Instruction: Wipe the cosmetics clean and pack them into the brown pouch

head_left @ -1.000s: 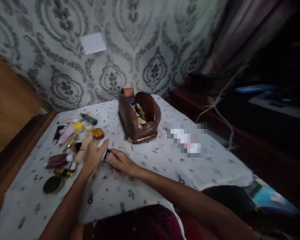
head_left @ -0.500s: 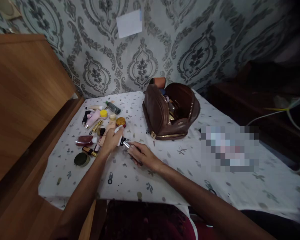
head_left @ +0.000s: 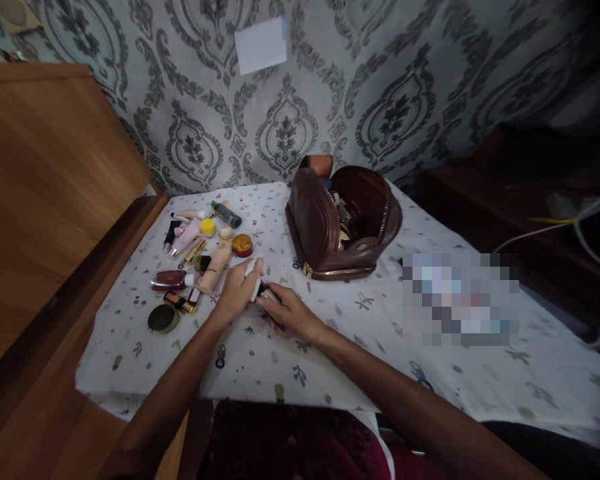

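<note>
My left hand (head_left: 237, 290) is closed on a folded white wipe (head_left: 256, 272), which shows between thumb and fingers. In my right hand (head_left: 294, 315) is a slim cosmetic item with a black end (head_left: 263, 289); its other end is dark and mostly covered by the fingers. The wipe touches the black end, above the middle of the table. Left of my hands lies a beige bottle (head_left: 215, 268), beside a round jar with a gold lid (head_left: 243, 244). What kind of cosmetic my right hand holds cannot be made out.
An open brown leather bag (head_left: 313, 227) with cosmetics inside stands right of centre. On the left lie a dark red tube (head_left: 169, 281), an amber bottle (head_left: 179, 303), a dark green jar (head_left: 163, 319) and several other cosmetics. A pixelated object (head_left: 460, 297) lies at right.
My left hand has moved right with the wipe, away from the beige bottle, which is now in fuller view. The wipe now covers more of the slim item's end. My right hand has barely moved.
</note>
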A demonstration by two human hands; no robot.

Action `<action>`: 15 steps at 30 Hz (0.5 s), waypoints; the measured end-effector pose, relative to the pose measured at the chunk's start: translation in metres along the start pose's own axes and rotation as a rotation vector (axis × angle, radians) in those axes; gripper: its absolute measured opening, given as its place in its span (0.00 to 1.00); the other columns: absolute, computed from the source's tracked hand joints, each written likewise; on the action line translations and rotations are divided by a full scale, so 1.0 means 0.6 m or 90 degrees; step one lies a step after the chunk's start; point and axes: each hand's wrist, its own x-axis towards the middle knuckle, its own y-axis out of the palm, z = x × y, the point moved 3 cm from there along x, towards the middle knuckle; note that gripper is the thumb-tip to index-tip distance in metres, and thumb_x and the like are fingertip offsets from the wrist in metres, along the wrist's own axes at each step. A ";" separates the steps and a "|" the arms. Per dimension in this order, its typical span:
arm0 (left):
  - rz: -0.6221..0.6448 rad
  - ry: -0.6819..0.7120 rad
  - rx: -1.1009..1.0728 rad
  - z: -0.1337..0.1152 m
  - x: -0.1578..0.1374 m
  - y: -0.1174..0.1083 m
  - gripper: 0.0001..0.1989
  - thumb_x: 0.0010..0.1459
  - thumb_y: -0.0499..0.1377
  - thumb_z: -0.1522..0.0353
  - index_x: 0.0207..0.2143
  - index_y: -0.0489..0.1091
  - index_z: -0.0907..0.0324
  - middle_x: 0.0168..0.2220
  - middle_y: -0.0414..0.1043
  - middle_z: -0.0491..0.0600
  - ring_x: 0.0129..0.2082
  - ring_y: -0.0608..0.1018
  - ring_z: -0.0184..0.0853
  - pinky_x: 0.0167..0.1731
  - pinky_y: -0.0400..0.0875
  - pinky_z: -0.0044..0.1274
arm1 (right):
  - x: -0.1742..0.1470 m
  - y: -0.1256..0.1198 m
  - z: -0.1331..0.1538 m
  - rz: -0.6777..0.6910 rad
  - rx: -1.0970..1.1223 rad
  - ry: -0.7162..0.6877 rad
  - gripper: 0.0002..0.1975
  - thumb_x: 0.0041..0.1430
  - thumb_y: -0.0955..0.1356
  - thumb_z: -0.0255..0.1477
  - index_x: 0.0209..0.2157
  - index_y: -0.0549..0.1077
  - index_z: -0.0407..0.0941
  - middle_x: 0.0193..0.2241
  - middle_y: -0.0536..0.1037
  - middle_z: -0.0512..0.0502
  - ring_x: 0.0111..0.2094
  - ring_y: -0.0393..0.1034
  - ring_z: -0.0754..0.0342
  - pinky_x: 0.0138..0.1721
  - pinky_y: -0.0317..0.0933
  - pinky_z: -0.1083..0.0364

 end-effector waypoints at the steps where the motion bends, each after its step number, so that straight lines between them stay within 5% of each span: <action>1: -0.036 0.000 -0.018 0.000 0.003 -0.008 0.22 0.65 0.45 0.55 0.30 0.69 0.59 0.28 0.73 0.48 0.30 0.73 0.36 0.35 0.66 0.26 | 0.001 0.000 -0.001 -0.007 0.018 0.002 0.13 0.59 0.66 0.41 0.33 0.63 0.45 0.16 0.66 0.58 0.15 0.59 0.61 0.16 0.54 0.61; 4: -0.119 0.015 -0.062 -0.003 0.001 -0.022 0.22 0.67 0.44 0.55 0.40 0.71 0.60 0.40 0.76 0.54 0.43 0.76 0.39 0.47 0.67 0.29 | 0.003 -0.003 -0.001 -0.031 0.076 0.006 0.12 0.57 0.68 0.38 0.35 0.64 0.46 0.16 0.66 0.59 0.15 0.59 0.61 0.15 0.54 0.61; 9: 0.035 0.183 0.062 -0.025 -0.022 0.015 0.20 0.67 0.47 0.59 0.49 0.71 0.60 0.50 0.72 0.57 0.54 0.71 0.42 0.56 0.62 0.33 | 0.000 -0.004 0.004 -0.067 0.085 0.005 0.11 0.53 0.69 0.31 0.36 0.64 0.45 0.17 0.68 0.59 0.16 0.60 0.61 0.16 0.55 0.61; 11: 0.041 0.180 0.110 -0.025 -0.023 0.023 0.19 0.67 0.47 0.60 0.50 0.70 0.60 0.49 0.73 0.57 0.52 0.72 0.43 0.54 0.64 0.34 | -0.003 -0.001 0.007 -0.047 0.077 0.008 0.13 0.52 0.69 0.31 0.39 0.64 0.45 0.17 0.68 0.59 0.16 0.61 0.60 0.16 0.55 0.61; 15: -0.043 0.023 0.011 -0.008 -0.005 0.001 0.20 0.67 0.46 0.58 0.45 0.71 0.61 0.32 0.76 0.51 0.36 0.78 0.40 0.43 0.70 0.30 | -0.007 0.004 0.011 0.014 0.101 0.009 0.18 0.54 0.69 0.35 0.45 0.65 0.44 0.19 0.67 0.58 0.18 0.62 0.59 0.17 0.57 0.60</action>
